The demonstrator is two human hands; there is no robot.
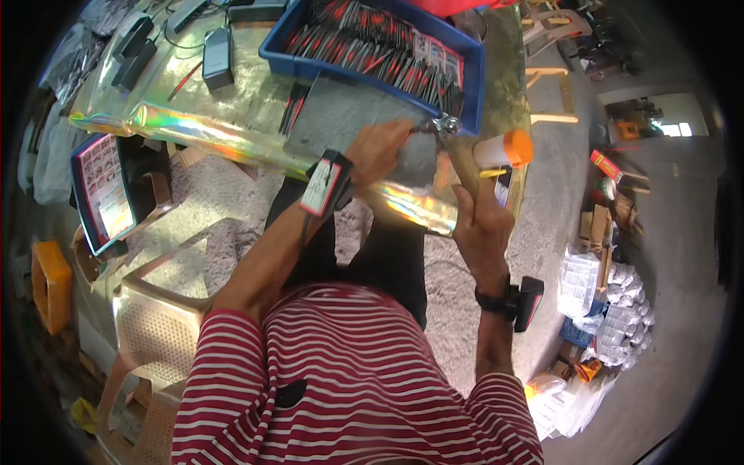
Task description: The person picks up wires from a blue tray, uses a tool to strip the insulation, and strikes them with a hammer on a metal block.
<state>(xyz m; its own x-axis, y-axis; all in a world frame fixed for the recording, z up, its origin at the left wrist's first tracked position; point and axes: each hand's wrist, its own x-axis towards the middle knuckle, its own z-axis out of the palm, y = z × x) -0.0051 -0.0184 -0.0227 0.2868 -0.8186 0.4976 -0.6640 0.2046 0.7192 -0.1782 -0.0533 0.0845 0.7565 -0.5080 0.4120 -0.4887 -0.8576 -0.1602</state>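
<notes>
My right hand (484, 221) is closed around the tan handle of what looks like a hammer (463, 164). The tool's shiny metal head points away from me, close to the blue tray. My left hand (380, 151) reaches over a grey slab (329, 108) on the table, its fingers pinched beside the metal head. A small dark piece shows at those fingertips, too unclear to name. Just right of the handle is a white jar with an orange lid (504, 149). Several slim black-and-red pieces (293, 110) lie left of the slab.
A blue tray (267, 53) full of slim black-and-red pieces stands at the table's far side. Dark boxes (218, 58) and a cable occupy the far left. Shiny film covers the table edge (194, 136). A plastic chair (159, 333) is at left; silvery packages (620, 310) lie at right.
</notes>
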